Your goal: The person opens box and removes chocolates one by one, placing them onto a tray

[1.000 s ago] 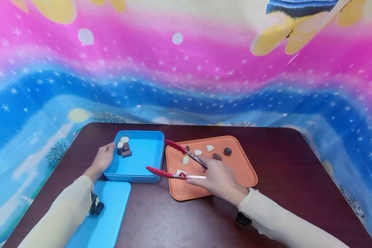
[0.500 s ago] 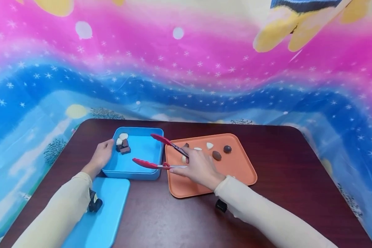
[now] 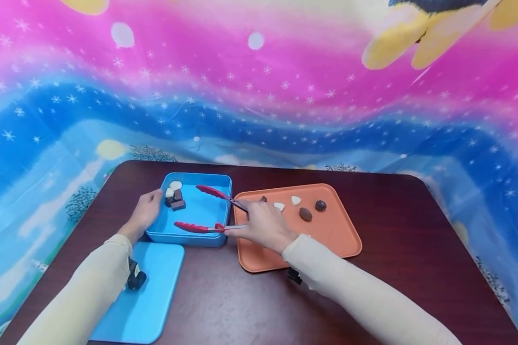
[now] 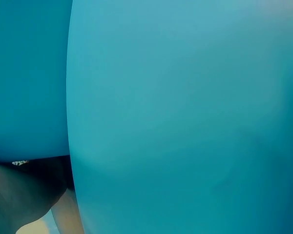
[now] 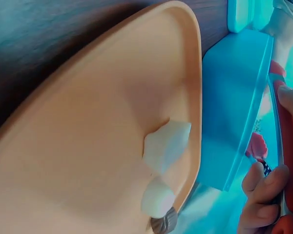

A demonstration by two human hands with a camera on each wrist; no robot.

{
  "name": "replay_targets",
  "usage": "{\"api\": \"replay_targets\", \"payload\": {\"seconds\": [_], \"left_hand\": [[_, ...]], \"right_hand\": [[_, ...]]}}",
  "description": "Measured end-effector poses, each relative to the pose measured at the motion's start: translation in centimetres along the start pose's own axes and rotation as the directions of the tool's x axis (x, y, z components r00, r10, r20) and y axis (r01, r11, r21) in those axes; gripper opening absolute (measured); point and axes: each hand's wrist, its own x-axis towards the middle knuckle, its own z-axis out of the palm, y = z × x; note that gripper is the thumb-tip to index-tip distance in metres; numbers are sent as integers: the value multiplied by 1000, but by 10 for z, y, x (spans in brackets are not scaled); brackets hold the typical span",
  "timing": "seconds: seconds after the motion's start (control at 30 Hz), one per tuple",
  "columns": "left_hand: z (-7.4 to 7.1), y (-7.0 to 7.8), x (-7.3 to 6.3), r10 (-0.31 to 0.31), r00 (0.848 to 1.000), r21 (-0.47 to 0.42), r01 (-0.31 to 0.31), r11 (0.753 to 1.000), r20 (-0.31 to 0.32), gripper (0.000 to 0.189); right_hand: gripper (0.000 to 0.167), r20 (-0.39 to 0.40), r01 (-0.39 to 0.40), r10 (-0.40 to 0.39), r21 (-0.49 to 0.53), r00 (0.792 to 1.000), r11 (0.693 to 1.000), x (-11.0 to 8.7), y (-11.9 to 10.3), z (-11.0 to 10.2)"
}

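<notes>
My right hand [image 3: 263,224] holds a pair of tongs [image 3: 215,192] with red scalloped tips. The tongs' arms are spread over the blue box [image 3: 190,239], and nothing shows between them. In the right wrist view, thumb and fingers wrap the red tongs handle [image 5: 289,141]. At the box's left wall, my left hand [image 3: 144,211] grips the side near the rim; its fingers are partly hidden. Brown chocolates [image 3: 178,205] and white ones [image 3: 175,185] lie together at the box's left end. The left wrist view is mostly filled by blue plastic [image 4: 176,97].
An orange tray [image 3: 259,263] stands right of the box. On it are a brown egg-shaped chocolate [image 3: 305,214], a dark round one [image 3: 320,205] and white pieces [image 3: 295,200]. The blue lid [image 3: 155,306] lies in front of the box, under the left forearm.
My right hand has carried the spread tongs leftward from above the tray to over the box. The left hand stays at the box's side. The head view has shifted slightly.
</notes>
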Motion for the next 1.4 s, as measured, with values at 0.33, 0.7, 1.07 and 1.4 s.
{"api": "replay_targets", "payload": {"seconds": [0.33,0.7,1.07,1.4], "left_hand": [[1,-1,3,-12,1000,9,12,1000,-10,69],[1,0,4,-4,1000,7,5,1000,-21,67],[0,-3,1,-8,1000,12,8,1000,-18,66],[0,-2,2,0,1000,19,0,1000,-20,67]], "right_hand": [[72,15,4,-4,-11,1000,1000,21,-8,13],[64,9,8,-6,-135,1000,991,35,-18,18],[63,45,7,3,-211,999,978,40,-26,20],[47,46,79,-67,-321,997,944,40,-32,24]]}}
